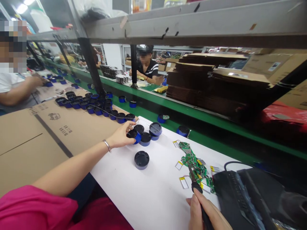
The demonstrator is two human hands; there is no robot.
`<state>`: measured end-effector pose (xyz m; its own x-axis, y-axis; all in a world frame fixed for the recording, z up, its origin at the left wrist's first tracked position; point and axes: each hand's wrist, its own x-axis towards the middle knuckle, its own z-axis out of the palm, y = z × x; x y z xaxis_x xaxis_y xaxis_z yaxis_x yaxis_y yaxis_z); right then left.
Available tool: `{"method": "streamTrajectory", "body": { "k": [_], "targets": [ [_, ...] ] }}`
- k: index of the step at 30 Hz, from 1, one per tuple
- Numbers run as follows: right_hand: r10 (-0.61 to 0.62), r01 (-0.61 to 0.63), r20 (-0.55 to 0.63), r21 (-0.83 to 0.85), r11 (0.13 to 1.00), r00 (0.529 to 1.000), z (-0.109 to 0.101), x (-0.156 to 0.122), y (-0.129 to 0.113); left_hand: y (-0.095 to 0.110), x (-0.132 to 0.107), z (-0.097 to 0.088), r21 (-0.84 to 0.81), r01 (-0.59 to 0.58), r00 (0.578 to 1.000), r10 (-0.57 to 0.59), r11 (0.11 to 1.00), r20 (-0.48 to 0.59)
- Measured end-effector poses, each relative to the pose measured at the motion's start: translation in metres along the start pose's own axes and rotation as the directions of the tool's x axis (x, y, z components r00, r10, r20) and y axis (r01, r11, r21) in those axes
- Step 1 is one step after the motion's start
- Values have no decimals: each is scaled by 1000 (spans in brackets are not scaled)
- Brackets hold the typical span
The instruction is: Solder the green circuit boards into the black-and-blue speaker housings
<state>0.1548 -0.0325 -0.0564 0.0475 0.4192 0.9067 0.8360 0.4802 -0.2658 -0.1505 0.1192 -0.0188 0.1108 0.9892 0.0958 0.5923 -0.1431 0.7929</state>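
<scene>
My left hand (pixel 121 135) reaches forward and grips a small round blue and black housing (pixel 134 134) at the edge of a cluster of the same parts (pixel 150 132). Another such housing (pixel 141 159) sits alone on the white mat (pixel 144 195) nearer me. My right hand (pixel 206 212) is closed round the black handle of a soldering iron (pixel 195 180). Its tip points at a row of green circuit boards (pixel 195 164) with small silver batteries (pixel 183 182) on wires lying beside them.
A brown cardboard sheet (pixel 35 137) covers the bench at left, with several blue housings (pixel 91 107) lined along its far side. A green conveyor belt (pixel 192 116) runs behind, carrying a few housings. Flat cardboard stacks (pixel 216 83) stand beyond. Black equipment (pixel 251 198) lies at right. Other people work nearby.
</scene>
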Motion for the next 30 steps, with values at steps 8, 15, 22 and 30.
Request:
{"method": "streamTrajectory", "body": {
  "k": [8, 15, 22, 30],
  "targets": [
    [28, -27, 42, -20, 999, 999, -2, 1, -3, -1, -6, -18, 203, -37, 981, -4, 978, 196],
    [75, -74, 5, -13, 997, 997, 3, 4, -11, -13, 31, 8, 277, -135, 986, 103, 951, 128],
    [46, -46, -28, 2, 999, 999, 5, 0, -6, -13, 27, 8, 288, -149, 972, 87, 946, 217],
    [60, -60, 6, 13, 998, 998, 2, 5, -14, -8, -13, 12, 322, -115, 983, 60, 940, 175]
  ]
}}
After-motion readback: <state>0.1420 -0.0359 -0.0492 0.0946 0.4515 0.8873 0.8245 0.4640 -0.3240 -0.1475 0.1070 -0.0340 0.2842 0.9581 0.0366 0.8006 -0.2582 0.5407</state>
